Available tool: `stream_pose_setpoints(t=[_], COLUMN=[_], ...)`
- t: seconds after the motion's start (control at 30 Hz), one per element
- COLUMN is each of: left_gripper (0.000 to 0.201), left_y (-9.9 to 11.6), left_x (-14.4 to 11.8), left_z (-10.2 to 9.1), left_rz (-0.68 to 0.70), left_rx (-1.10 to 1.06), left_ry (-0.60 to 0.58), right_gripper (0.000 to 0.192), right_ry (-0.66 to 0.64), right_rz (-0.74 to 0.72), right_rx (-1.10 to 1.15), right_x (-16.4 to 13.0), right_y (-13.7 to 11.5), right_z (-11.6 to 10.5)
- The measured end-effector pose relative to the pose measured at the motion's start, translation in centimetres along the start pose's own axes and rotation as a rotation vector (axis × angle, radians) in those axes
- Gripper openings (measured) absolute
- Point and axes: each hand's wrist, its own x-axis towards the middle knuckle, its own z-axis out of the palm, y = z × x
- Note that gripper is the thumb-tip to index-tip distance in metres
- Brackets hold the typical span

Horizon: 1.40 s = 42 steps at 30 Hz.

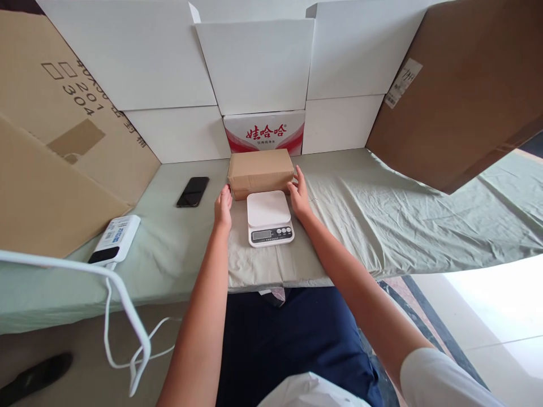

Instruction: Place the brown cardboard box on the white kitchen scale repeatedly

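A small brown cardboard box [261, 169] lies on the cloth, close behind a white digital kitchen scale [268, 210]. The scale's platform carries nothing, and its display and buttons face me. My left hand [223, 209] is at the box's front left corner, fingers stretched out and palm turned inward; whether it touches the cardboard I cannot tell. On the other side, my right hand [300, 195] is open beside the box's right end, with its fingers apart and a fingertip at the box's front right edge. Neither hand is wrapped around anything.
A black phone [193, 191] lies to the left. Nearer me is a white power bank [115, 240] with a cable. White boxes [257, 68] and a red-and-white printed carton [265, 133] line the back. Large cardboard panels stand left [55, 158] and right [458, 85].
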Motion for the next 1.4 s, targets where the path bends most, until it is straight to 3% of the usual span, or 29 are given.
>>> stream_pose_setpoints(t=[0.5, 0.77, 0.93, 1.03, 1.17, 1.3, 1.4], left_gripper=[0.076, 0.071, 0.08, 0.086, 0.085, 0.082, 0.08], left_y=[0.0, -0.6, 0.1, 1.3, 2.5, 2.1, 1.7], left_x=[-0.1, 0.2, -0.2, -1.7, -5.5, -9.0, -10.0], left_z=[0.9, 1.3, 1.3, 1.1, 0.5, -0.5, -1.1], left_rz=[0.015, 0.039, 0.121, 0.232, 0.338, 0.356, 0.335], left_rx=[0.001, -0.002, 0.0, -0.014, -0.005, -0.016, -0.005], left_ry=[0.005, 0.01, 0.039, 0.015, -0.015, -0.018, -0.01], right_gripper=[0.078, 0.085, 0.093, 0.093, 0.091, 0.087, 0.084], right_ry=[-0.01, -0.071, -0.069, -0.022, 0.037, 0.039, 0.029], right_rz=[0.019, -0.016, -0.075, -0.174, -0.278, -0.299, -0.265], right_rx=[0.034, 0.028, 0.011, -0.015, -0.12, -0.158, -0.148], right_x=[0.2, -0.1, -0.2, -0.5, -1.8, -4.3, -6.2], right_y=[-0.1, -0.6, -1.4, -2.9, -5.0, -5.8, -5.9], right_z=[0.0, -0.1, 0.3, -0.2, -1.9, -3.4, -3.7])
